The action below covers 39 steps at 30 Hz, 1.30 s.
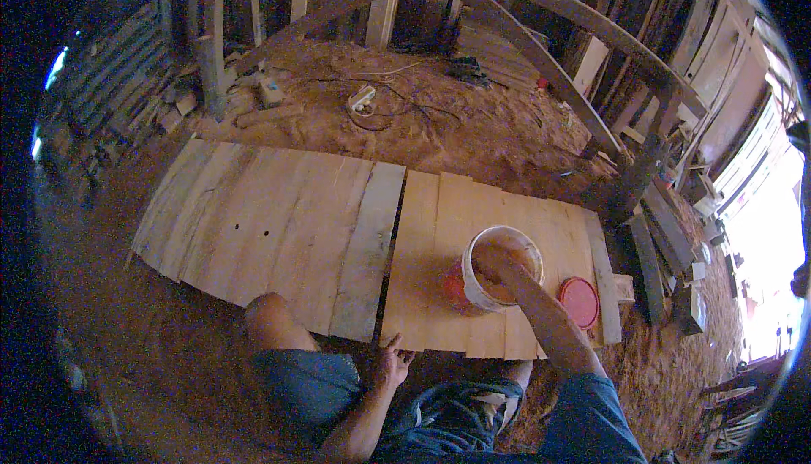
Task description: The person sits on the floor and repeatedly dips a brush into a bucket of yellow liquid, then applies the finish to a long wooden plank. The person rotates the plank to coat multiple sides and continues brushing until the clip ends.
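Dark blue clothing fills the lower edge, with a bare knee overlapping the near side of the plank tabletop. Left hand: at the near edge, by the gap between the two plank sections, grip relaxed with fingers loosely spread; whether a fingertip touches wood, cannot tell. Right arm reaches forward over the right-hand section, its hand down inside a white bucket; state of that grip cannot be told (fingers sunk below the rim, out of clear sight). Bucket stands on the right-hand section, its mouth facing the camera, a red patch on its left flank, interior orange-brown. Red round lid lies just right of the bucket, apart from it, towards the tabletop's right end. Left-hand section shows two small dark holes. Beyond: reddish-brown earth floor, on it a small pale block beside a dark looping cord. Farther back, a timber frame; corrugated sheeting at far left.
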{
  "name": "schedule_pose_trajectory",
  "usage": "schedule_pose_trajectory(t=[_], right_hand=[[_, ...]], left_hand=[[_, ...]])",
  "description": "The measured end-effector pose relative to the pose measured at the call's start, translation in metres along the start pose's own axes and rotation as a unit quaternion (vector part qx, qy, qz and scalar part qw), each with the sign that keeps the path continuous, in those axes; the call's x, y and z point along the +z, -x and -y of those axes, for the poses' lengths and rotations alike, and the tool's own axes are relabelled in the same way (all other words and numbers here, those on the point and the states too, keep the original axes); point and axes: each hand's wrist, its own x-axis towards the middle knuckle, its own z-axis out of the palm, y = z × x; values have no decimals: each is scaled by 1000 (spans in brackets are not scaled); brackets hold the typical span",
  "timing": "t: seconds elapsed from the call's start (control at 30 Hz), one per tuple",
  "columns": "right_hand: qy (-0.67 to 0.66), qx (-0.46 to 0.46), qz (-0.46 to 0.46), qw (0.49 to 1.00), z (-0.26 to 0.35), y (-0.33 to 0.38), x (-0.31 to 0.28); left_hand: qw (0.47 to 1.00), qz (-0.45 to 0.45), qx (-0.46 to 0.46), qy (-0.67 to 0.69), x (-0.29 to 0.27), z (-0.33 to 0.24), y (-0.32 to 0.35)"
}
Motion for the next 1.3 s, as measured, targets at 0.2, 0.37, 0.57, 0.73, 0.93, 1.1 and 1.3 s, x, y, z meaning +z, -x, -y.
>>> schedule_pose_trajectory(t=[0.2, 0.37, 0.57, 0.73, 0.93, 1.1, 1.3], right_hand=[[-88, -70, -36, 993, -12, 45, -33], [-216, -144, -176, 950, -41, 130, -61], [-387, -36, -335, 859, -55, 173, -34], [-492, 21, -387, 779, -31, 176, -3], [-502, 27, -425, 753, -16, 171, 5], [-443, 95, -400, 797, -9, 164, 10], [-458, 64, -490, 739, 7, 162, 3]], left_hand=[[992, 36, 66, -101, -13, 7, -11], [972, 107, 161, -136, -13, 11, -6], [981, 63, 145, -109, 6, 0, 16], [968, 48, 164, -184, 9, -19, 47], [898, -76, 310, -302, 23, -39, 96], [873, -43, 413, -257, 35, -77, 148], [828, -67, 481, -280, 37, -113, 213]])
